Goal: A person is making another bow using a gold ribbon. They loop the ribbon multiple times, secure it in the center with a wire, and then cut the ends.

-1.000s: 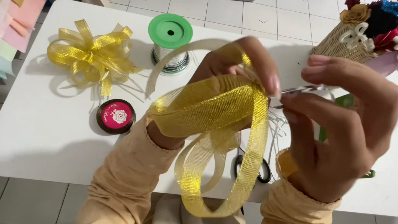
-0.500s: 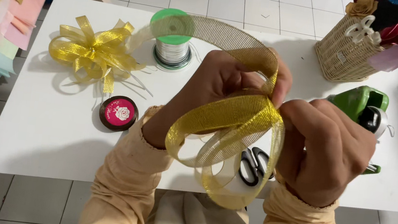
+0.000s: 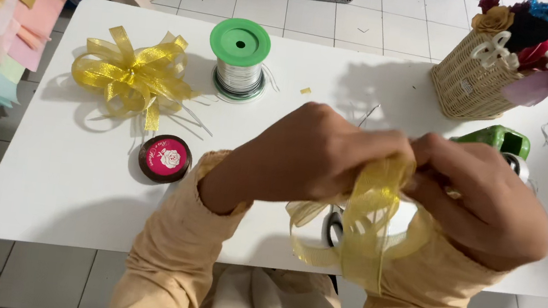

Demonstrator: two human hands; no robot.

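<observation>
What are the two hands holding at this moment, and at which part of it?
Both the left hand and the right hand pinch the gold mesh ribbon at its gathered top; its loops hang below.

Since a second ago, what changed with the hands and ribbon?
Both hands closed together, bunching the gold mesh ribbon between them; its open loops collapsed and now hang below. The finished gold bow, green spool and round pink-topped tin stayed put.

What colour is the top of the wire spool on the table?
Green: the wire spool has a bright green top flange over silvery wire, seen in the head view.
</observation>
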